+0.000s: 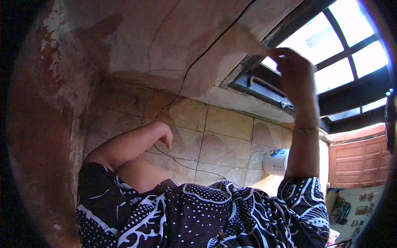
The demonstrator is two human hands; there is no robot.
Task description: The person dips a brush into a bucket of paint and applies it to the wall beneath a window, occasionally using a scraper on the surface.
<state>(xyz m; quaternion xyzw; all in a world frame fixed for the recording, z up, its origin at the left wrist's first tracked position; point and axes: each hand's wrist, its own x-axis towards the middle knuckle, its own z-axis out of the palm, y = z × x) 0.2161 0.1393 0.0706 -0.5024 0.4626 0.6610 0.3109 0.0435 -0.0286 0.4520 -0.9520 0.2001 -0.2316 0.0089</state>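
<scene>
The right hand [291, 62] reaches up to the window frame [264, 84], fingers pinched closed on something too small to identify; the left hand [165, 134] hangs loosely curled, holding nothing, by the tiled wall [225, 140]; next comes likely a careful pull

I count two hands of mine: my left hand [166, 135] and my right hand [290, 62]. One thin black cable [182, 163] crosses the tiled wall [225, 144]. There is one white appliance [276, 161], one window [343, 49] and one wooden door [359, 161].
</scene>
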